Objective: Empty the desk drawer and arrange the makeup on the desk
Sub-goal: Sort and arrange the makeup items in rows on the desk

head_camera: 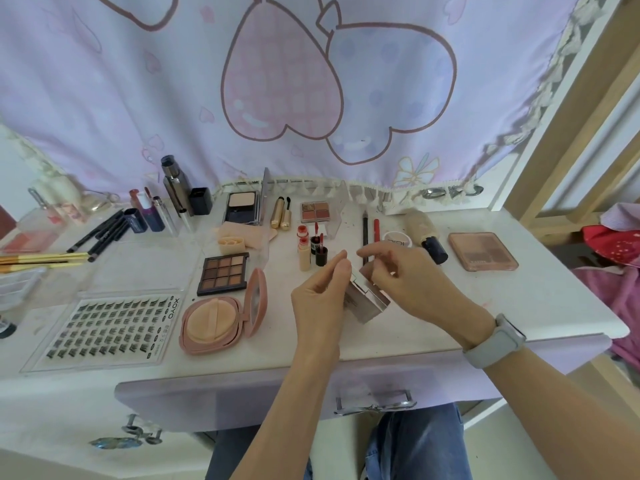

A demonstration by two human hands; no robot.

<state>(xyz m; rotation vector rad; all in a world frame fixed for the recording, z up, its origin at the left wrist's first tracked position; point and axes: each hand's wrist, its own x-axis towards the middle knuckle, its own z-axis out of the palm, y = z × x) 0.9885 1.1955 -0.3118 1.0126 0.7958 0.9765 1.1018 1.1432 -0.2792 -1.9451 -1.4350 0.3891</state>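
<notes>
- Two bare hands meet over the middle of a white table (485, 306), holding a small silver compact (367, 299) between them, just above the tabletop.
- The left hand (322, 296) holds the compact's left side, its grip pinching the case between thumb and straight fingers.
- The right hand (408, 282), with a grey watch (495, 341) on its wrist, curls its fingers over the compact's top right edge; its grip pinches the case too.
- Just beyond the hands stand small lip tint tubes (311, 247) with red caps, and two pencils (370, 233), one black and one red, lie pointing away.
- Left of the hands an open pink cushion compact (214, 323) shows its beige puff, with a brown eyeshadow palette (223, 273) behind it.
- Further left lies a clear tray of false lashes (110, 329).
- Right of the hands, well apart, lies a flat pink palette (483, 251); nearer them a foundation bottle (426, 233) with a dark cap lies on its side.
- Far beyond, along the table's back edge, sit an open powder compact (242, 206), gold tubes (282, 214) and a small blush palette (316, 211).
- The lilac drawer (277, 393) below the hands is closed.
- A lilac curtain (138, 81) with balloon hearts hangs behind.
</notes>
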